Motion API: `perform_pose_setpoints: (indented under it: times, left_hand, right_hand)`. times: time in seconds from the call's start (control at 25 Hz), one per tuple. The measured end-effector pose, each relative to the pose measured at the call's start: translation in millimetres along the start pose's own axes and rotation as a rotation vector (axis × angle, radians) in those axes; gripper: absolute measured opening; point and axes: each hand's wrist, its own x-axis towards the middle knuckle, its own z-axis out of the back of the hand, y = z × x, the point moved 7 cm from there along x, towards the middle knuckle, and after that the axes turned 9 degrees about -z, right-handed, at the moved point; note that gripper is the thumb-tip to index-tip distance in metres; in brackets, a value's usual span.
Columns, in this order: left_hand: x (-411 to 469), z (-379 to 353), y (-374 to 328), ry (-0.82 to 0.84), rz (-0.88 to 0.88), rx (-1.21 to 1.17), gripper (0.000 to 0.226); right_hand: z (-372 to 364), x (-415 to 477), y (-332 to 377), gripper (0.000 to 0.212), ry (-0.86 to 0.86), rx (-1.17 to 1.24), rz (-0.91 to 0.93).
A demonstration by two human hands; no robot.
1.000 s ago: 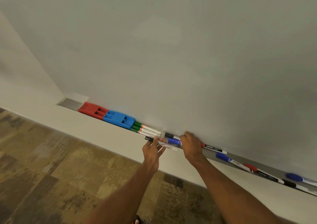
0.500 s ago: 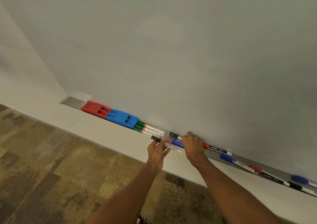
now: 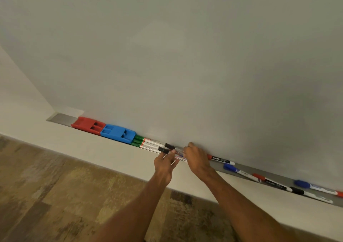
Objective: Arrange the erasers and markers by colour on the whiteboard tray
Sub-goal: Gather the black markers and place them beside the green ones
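Red eraser (image 3: 87,125) at the tray's (image 3: 63,119) far left, touching blue eraser (image 3: 118,133); green markers (image 3: 146,144) bundled just beside at 3 o'clock. Moved since a second ago: black-capped markers (image 3: 168,148) now butted against the greens, pushed leftward. Left hand (image 3: 165,164) pinching a marker barrel, fingers narrow; right hand (image 3: 196,160) curled over more markers, contents hidden, possibly the blue seen earlier. Means black group nearly seated as the next colour block. Further toward 3 o'clock, unsorted: red-capped marker (image 3: 220,160), blue marker (image 3: 239,171), another red-and-black marker (image 3: 269,181), more beyond, mixed and blocking later groups.
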Motion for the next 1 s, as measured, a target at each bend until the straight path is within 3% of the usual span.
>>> perform_pose_setpoints:
  times: [0.52,0.72,1.0]
  left_hand:
    - [-12,-38,27,0.058,-0.01,0.094,0.022]
    - [-20,-54,51,-0.007,0.025,0.032,0.028]
    - [-41,-96,92,-0.001,0.079,0.005,0.027]
  right_hand:
    - [1,-22,-54,0.019,-0.014,0.189,-0.015]
    - [-3,-37,-109,0.031,-0.037,0.259,-0.05]
    - [-7,-66,-200,0.025,-0.072,0.225,-0.212]
